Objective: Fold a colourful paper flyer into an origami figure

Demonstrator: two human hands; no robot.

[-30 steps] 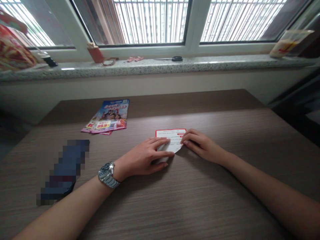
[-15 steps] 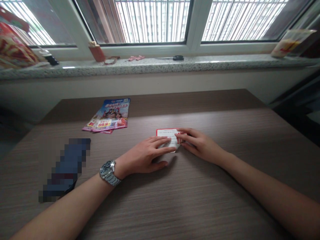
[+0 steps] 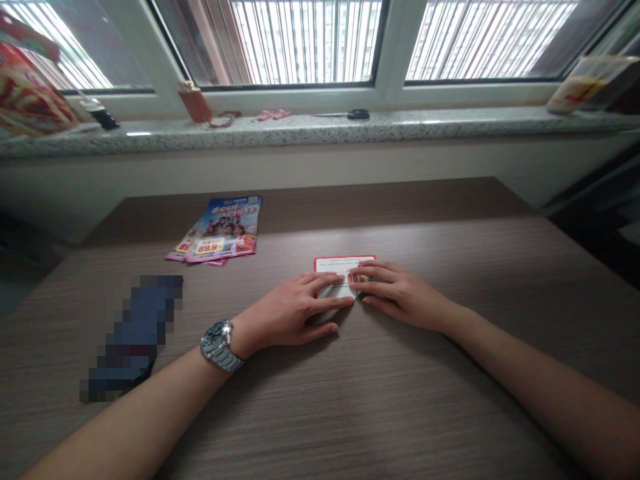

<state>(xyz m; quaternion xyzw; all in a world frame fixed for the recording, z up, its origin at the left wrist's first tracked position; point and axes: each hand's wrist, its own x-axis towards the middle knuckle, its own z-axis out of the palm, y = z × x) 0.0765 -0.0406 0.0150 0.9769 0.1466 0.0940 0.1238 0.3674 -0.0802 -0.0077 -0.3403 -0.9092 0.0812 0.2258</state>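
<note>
A small white paper [image 3: 336, 265] with a red border lies on the brown wooden table near its middle. My left hand [image 3: 295, 308], with a metal watch on its wrist, rests its spread fingers on the left and lower part of the paper. From the right, my right hand [image 3: 400, 291] lays its outstretched fingers over the paper's right side, covering some of its red and yellow print. The fingertips of both hands are close together. A lower corner of the paper looks folded or raised, partly hidden by the fingers.
Colourful flyers [image 3: 225, 230] lie stacked at the table's back left. A pixelated dark blue object [image 3: 137, 337] is beside my left forearm. On the stone windowsill [image 3: 425, 127] are scissors [image 3: 357, 115], a red-brown item [image 3: 195, 103], pink pieces [image 3: 273, 115] and bags at both ends.
My right hand's fingers have flattened and shifted slightly down over the paper, so its upper right edge now shows. My left hand has hardly moved.
</note>
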